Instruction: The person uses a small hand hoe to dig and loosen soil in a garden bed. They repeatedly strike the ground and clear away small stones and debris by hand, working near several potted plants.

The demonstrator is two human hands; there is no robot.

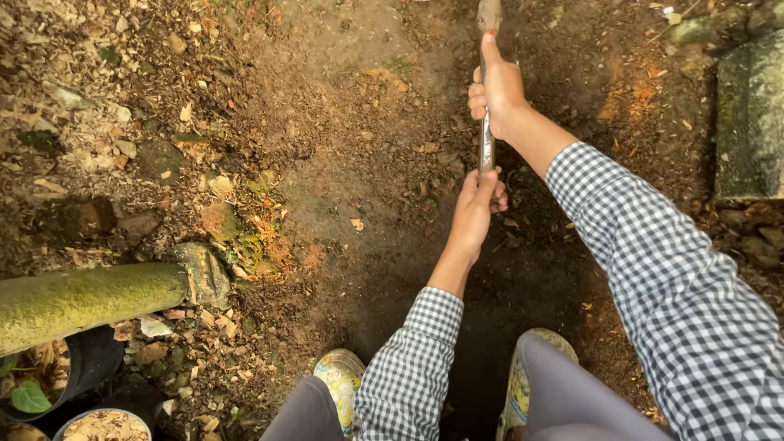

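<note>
1. Two bare hands grip one long, slim tool handle of worn grey metal and wood (pixel 487 139), which runs from the middle of the view up to 12 o'clock; its working end is out of sight.
2. At 8 o'clock lies a mossy green cylindrical post (pixel 77 302), rough and damp-looking, above black round plastic pots (pixel 90 363) filled with wood chips.
3. The dark, crumbly bare soil (pixel 351 188) in the centre is strewn with dry leaves and small stones.
4. The left hand (pixel 478 204) has its fingers wrapped tight around the lower handle, just below centre.
5. The right hand (pixel 498 90), at 1 o'clock, is closed around the handle higher up, thumb stretched along it.
6. Yellow patterned rubber boots (pixel 341 384) stand at 6 o'clock, near the tool's line; a slip of the grip on the smooth shaft could swing it toward them.
7. At 3 o'clock sits a grey, lichen-stained stone slab (pixel 751 114); a stray stroke could strike it and jar the wrists.
</note>
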